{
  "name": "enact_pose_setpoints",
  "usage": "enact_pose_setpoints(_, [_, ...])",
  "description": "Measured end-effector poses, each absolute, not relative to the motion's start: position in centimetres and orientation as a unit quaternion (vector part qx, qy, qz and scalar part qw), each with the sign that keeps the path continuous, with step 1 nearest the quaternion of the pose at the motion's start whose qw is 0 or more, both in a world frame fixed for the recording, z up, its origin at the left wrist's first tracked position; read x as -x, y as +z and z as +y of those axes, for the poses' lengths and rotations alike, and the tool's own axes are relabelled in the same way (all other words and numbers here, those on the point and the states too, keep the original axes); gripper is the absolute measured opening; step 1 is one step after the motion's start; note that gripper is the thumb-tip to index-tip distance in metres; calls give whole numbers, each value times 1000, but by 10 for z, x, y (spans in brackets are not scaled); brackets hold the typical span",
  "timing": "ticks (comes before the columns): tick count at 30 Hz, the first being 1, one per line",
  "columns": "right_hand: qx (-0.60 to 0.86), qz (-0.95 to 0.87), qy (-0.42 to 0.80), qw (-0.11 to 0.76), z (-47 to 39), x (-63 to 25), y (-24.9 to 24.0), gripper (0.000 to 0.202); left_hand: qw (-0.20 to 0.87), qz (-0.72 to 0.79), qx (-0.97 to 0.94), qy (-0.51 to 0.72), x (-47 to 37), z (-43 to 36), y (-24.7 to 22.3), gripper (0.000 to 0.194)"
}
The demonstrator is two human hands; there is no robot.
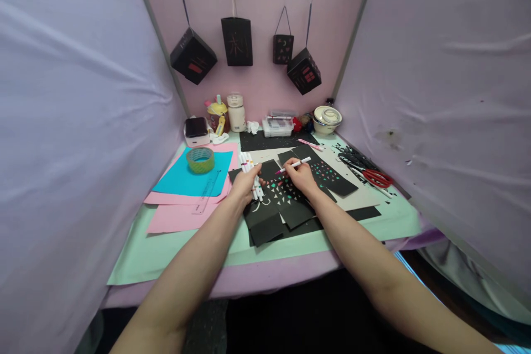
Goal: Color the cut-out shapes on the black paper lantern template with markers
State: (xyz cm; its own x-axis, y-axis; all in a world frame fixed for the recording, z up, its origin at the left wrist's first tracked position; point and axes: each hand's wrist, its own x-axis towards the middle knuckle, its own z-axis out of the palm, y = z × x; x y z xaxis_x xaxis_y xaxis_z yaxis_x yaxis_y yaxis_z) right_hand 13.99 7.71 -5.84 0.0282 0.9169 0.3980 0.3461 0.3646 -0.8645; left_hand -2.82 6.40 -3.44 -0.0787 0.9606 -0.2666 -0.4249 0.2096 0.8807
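Note:
My right hand [299,176] grips a white marker [302,161], whose dark pinkish tip points down-left at the black paper with cut-out shapes [296,213]. Small triangles and diamonds on that paper show white, teal and reddish. My left hand [245,181] is closed around a bundle of several white markers [257,190] at the paper's left side. Just below this bundle, pale curved shapes show in the black paper. Another black piece with coloured cut-outs [340,181] lies to the right, beyond my right hand.
Blue paper [174,180] with a tape roll [200,160] and clear ruler [206,194] lies left. Red-handled scissors [377,178] and black scraps are right. Behind stand a white bottle [236,113], a plastic box [277,126] and a lidded bowl [327,120]. Black boxes [237,41] hang above.

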Motion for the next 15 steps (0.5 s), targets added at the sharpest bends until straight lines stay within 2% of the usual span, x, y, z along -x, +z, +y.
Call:
enact_pose_setpoints(9, [512, -685, 230, 465, 74, -141, -57, 14, 617, 474, -286, 560, 28, 64, -35, 27])
enact_pose_setpoints(15, [513, -689, 222, 461, 72, -140, -58, 15, 617, 472, -286, 561, 28, 64, -36, 27])
